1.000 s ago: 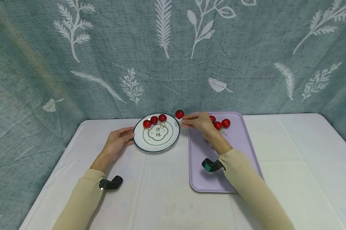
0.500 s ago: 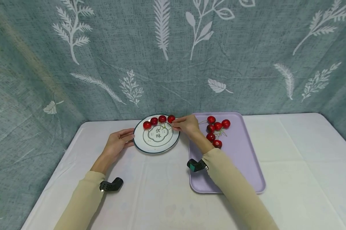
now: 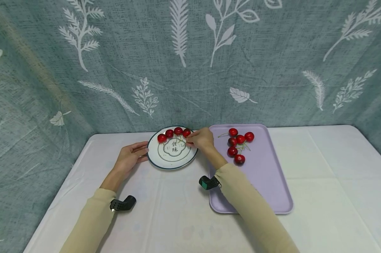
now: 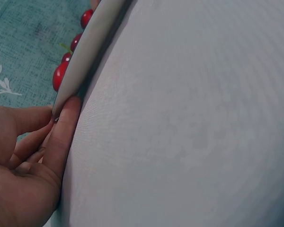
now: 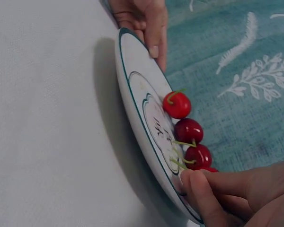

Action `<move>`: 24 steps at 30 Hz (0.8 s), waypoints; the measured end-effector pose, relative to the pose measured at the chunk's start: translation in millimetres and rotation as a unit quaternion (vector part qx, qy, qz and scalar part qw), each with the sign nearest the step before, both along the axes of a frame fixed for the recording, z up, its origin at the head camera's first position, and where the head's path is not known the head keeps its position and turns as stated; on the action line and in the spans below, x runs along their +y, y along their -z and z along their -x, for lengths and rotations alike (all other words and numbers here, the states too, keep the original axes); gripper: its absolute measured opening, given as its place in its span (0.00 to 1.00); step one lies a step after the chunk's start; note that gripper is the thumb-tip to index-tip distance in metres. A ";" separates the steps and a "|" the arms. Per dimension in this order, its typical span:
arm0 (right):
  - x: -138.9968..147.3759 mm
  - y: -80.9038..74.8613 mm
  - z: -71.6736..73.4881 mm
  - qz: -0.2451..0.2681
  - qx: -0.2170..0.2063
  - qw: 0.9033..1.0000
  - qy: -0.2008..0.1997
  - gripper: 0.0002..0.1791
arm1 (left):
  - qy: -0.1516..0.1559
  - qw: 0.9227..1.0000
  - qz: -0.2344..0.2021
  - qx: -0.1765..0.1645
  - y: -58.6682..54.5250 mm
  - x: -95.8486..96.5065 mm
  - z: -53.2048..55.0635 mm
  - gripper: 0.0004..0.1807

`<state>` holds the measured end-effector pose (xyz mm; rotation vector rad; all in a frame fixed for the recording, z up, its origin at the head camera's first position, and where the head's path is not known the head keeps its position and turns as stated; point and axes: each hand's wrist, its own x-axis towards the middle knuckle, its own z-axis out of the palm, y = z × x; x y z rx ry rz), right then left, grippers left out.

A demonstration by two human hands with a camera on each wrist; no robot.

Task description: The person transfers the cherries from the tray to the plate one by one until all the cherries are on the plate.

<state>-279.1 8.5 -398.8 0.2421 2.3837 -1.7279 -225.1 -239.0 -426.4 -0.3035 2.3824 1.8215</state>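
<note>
one second ago the fourth cherry [image 3: 186, 133] was in the air, just outside the rim of the plate [image 3: 169, 163]; now it is down on the plate, at the far right end of the row. it has also shifted a little to the left in the last half second, so it is just beside its neighbour, but if they touch i cannot tell. for the work this means that the curved row along the far rim now counts four, together with the other three cherries [image 3: 169, 133].

my right hand [image 3: 203, 139] has thumb and finger closed together at this cherry, and they pinch it, as i judge, by the stem; the exact hold is partly hidden. my left hand [image 3: 127, 157] is clamped on the left rim of the plate, with the rim between the digits.

to the right lies a purple tray [image 3: 267, 168], with six cherries [image 3: 240, 139] near its far end, their thin green stems partly crossing. my right sleeve [image 3: 253, 207] passes over the tray.

plate and tray lie on a white tablecloth [image 3: 323, 182], which shows soft folds. behind it hangs a grey-green curtain [image 3: 190, 91], printed with white leaves and branches.
</note>
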 end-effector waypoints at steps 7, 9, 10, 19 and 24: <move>-4.5 0.7 -1.5 -0.032 0.014 0.999 -0.014 0.06 | 0.000 1.000 -0.006 -0.001 0.3 1.5 0.1 0.24; -5.3 1.0 -2.1 -0.036 0.019 0.999 -0.019 0.06 | 0.000 1.000 -0.007 -0.001 0.6 2.2 -0.1 0.24; -5.8 1.0 -2.6 -0.039 0.020 0.999 -0.020 0.06 | -0.001 1.000 -0.007 -0.001 0.6 2.4 -0.1 0.24; -10.7 2.6 -6.5 -0.073 0.054 0.996 -0.017 0.06 | -0.002 1.000 -0.003 0.004 1.6 0.4 0.0 0.24; -11.1 1.4 -9.8 -0.094 0.071 0.993 -0.020 0.07 | -0.001 1.000 -0.005 0.006 1.6 0.2 -1.0 0.25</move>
